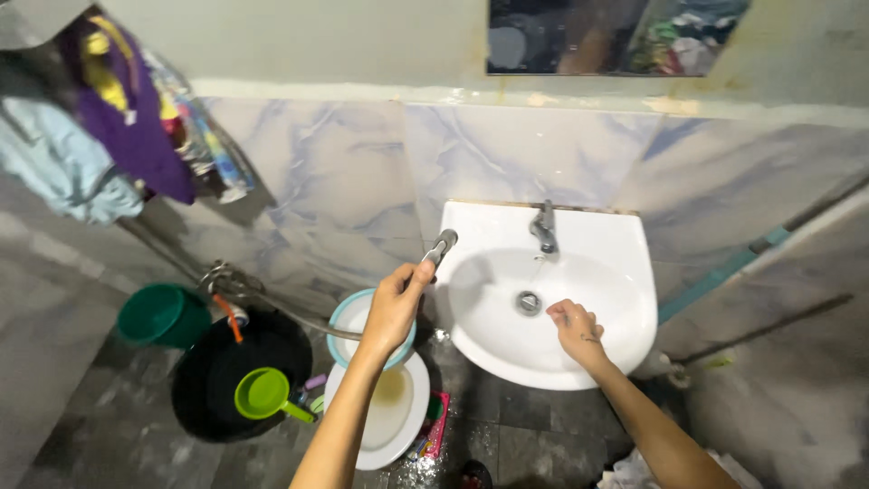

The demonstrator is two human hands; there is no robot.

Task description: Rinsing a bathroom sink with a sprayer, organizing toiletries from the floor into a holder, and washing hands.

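Observation:
My left hand (396, 308) grips the handle of a metal hand-held sprayer (442, 246), whose nozzle points toward the white wall-hung sink (625, 272). Its hose (290, 312) runs left and down to pipes on the wall. My right hand (573, 328) rests inside the sink bowl, fingers curled, just right of the drain (529, 302). I cannot see anything in that hand. A thin stream of water falls from the grey tap (544, 228) at the back of the sink.
Below my left arm sits a white toilet (403, 412) with a light blue bowl (342, 319) behind it. A black tub (208, 380) holds a green scoop (265, 394); a green bucket (161, 314) stands further left. Clothes (109, 127) hang upper left. A mirror (615, 36) is above.

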